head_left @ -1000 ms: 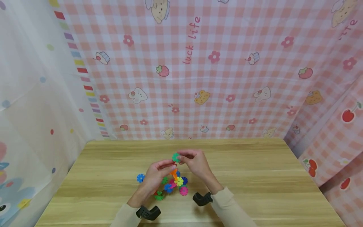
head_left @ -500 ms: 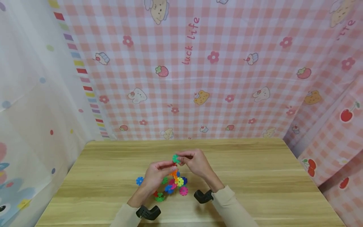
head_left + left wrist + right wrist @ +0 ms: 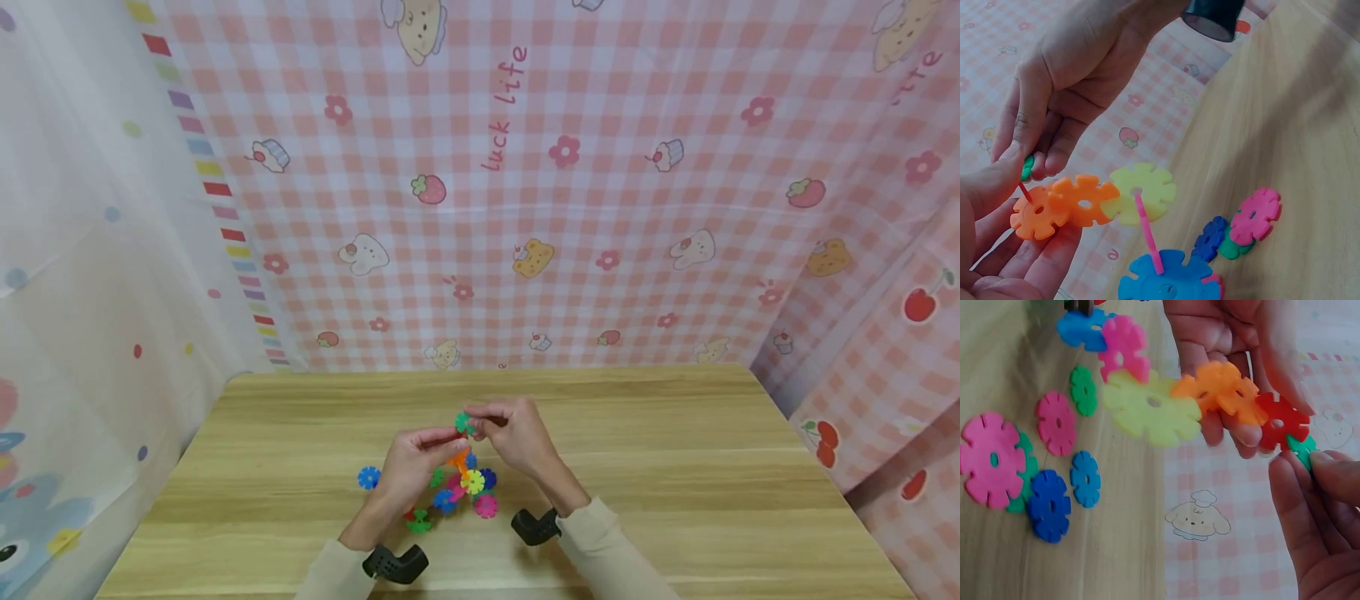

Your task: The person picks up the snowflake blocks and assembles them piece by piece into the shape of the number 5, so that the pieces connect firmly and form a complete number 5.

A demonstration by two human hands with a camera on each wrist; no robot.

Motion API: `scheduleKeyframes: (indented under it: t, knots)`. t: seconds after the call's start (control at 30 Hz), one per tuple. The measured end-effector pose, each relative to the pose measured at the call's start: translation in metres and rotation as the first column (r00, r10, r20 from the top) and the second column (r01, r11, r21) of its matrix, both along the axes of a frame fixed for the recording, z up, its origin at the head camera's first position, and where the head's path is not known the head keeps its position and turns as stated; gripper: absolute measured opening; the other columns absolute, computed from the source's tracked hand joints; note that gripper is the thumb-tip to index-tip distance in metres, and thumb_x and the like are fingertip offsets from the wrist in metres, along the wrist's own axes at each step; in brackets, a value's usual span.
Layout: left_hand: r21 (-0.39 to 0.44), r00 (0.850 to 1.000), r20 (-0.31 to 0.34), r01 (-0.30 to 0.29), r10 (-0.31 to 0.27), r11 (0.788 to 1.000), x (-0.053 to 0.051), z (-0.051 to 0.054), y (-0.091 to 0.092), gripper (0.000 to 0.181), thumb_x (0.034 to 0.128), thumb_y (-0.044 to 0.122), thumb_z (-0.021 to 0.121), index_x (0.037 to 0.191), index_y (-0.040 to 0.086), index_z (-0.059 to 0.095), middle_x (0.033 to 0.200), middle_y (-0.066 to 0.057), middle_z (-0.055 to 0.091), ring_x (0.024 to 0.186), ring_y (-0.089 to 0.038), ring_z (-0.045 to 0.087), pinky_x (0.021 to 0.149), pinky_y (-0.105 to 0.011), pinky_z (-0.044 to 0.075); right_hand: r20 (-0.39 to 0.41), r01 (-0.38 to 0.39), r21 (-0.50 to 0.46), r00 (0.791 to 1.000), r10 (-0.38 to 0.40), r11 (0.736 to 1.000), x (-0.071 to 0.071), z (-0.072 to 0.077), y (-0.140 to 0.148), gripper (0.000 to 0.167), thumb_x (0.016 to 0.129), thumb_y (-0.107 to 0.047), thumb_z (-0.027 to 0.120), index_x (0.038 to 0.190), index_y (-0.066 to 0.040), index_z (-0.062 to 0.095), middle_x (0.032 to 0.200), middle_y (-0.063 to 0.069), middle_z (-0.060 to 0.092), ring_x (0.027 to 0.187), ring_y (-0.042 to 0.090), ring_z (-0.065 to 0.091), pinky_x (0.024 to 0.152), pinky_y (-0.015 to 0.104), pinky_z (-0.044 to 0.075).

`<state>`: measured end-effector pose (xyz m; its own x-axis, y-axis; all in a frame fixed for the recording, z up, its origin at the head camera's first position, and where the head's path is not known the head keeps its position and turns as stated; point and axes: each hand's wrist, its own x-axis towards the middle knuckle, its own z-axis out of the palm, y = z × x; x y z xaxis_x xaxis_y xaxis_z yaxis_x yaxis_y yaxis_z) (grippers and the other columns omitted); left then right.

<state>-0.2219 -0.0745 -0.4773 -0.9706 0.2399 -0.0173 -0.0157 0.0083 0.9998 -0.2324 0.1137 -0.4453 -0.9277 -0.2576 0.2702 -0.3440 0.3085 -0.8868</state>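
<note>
Above the table, my left hand (image 3: 408, 462) holds a chain of joined plastic snowflake discs. Its thumb and fingers pinch around the red disc (image 3: 1280, 421) and the neighbouring orange disc (image 3: 1039, 214). From there the chain runs through a second orange disc (image 3: 1082, 201), a yellow disc (image 3: 1142, 192), a pink disc (image 3: 1124, 349) and a blue disc (image 3: 1169, 282). My right hand (image 3: 521, 433) pinches a green disc (image 3: 1301, 450) between thumb and fingers. That green disc meets the red disc's edge; how deeply they interlock cannot be seen.
Loose snowflake discs lie on the wooden table (image 3: 675, 483) below the hands, among them a pink disc (image 3: 992, 460), a dark blue disc (image 3: 1050, 505) and a light blue disc (image 3: 369, 477). A checked curtain (image 3: 600, 208) hangs behind the table.
My right hand has come down slightly with the green disc, bringing it closer to the red disc and my left fingers. My left hand stays nearly in place.
</note>
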Motion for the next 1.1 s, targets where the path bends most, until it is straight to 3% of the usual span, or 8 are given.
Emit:
scheduleKeyframes:
  t: [0.17,0.37,0.63,0.73,0.9,1.0,1.1]
  knots:
    - [-0.003,1.000,0.017,0.003,-0.003,1.000,0.000,0.000,-0.001,0.040,0.0905,0.018,0.074,0.123,-0.003,0.066,0.114,-0.019,0.071,0.099,-0.023,0.071,0.083,-0.030,0.057,0.038,-0.003,-0.029,0.999,0.004,1.000,-0.001,-0.003,0.001,0.021,0.092,0.001,0.066,0.110,-0.003,0.075,0.105,0.011,0.075,0.073,0.019,0.071,0.069,0.026,0.058]
    - [0.011,0.999,0.045,0.002,-0.002,1.000,-0.002,-0.001,-0.003,0.049,0.0913,0.015,0.072,0.136,0.001,0.057,0.111,-0.015,0.069,0.101,-0.026,0.070,0.088,-0.034,0.056,0.060,-0.008,-0.047,0.998,0.011,0.999,-0.003,-0.006,-0.001,0.020,0.093,-0.002,0.066,0.111,-0.005,0.075,0.102,0.011,0.075,0.076,0.027,0.072,0.071,0.028,0.059]
    - [0.031,0.999,0.045,0.020,-0.022,0.999,-0.002,0.000,-0.003,0.049,0.0902,0.017,0.074,0.134,0.003,0.058,0.114,-0.015,0.067,0.104,-0.024,0.069,0.089,-0.033,0.056,0.070,-0.015,-0.070,0.997,0.020,0.997,-0.003,-0.006,-0.004,0.021,0.093,-0.001,0.065,0.113,0.000,0.073,0.103,0.017,0.074,0.079,0.030,0.071,0.071,0.027,0.058]
    - [0.036,0.999,0.033,0.041,-0.042,0.999,-0.003,0.000,-0.003,0.049,0.0902,0.019,0.074,0.133,0.001,0.058,0.117,-0.014,0.067,0.106,-0.024,0.068,0.090,-0.033,0.055,0.071,-0.025,-0.070,0.997,0.029,0.997,0.001,0.002,-0.006,0.022,0.094,0.001,0.063,0.113,0.002,0.072,0.103,0.020,0.073,0.081,0.035,0.070,0.071,0.025,0.058]
    - [0.032,0.998,0.041,0.043,-0.044,0.999,-0.003,-0.001,-0.004,0.050,0.0899,0.020,0.074,0.133,0.001,0.058,0.116,-0.013,0.066,0.107,-0.023,0.068,0.091,-0.034,0.055,0.068,-0.043,-0.085,0.996,0.049,0.995,0.014,0.021,-0.008,0.022,0.094,0.002,0.062,0.114,0.006,0.071,0.104,0.023,0.072,0.084,0.040,0.069,0.077,0.044,0.059]
    - [0.023,0.999,0.040,0.036,-0.036,0.999,-0.004,-0.001,-0.004,0.049,0.0897,0.021,0.075,0.132,0.002,0.060,0.114,-0.012,0.066,0.106,-0.022,0.068,0.091,-0.033,0.055,0.065,-0.054,-0.106,0.996,0.061,0.993,0.017,0.024,-0.009,0.022,0.094,0.004,0.062,0.114,0.007,0.070,0.105,0.025,0.071,0.085,0.042,0.069,0.079,0.054,0.056]
    - [0.022,0.999,0.033,0.040,-0.041,0.999,-0.004,-0.002,-0.005,0.048,0.0899,0.021,0.074,0.132,0.003,0.060,0.114,-0.012,0.067,0.106,-0.022,0.068,0.092,-0.033,0.054,0.067,-0.054,-0.116,0.996,0.062,0.992,0.017,0.024,-0.010,0.022,0.094,0.006,0.061,0.115,0.008,0.069,0.105,0.025,0.071,0.085,0.042,0.069,0.080,0.056,0.055]
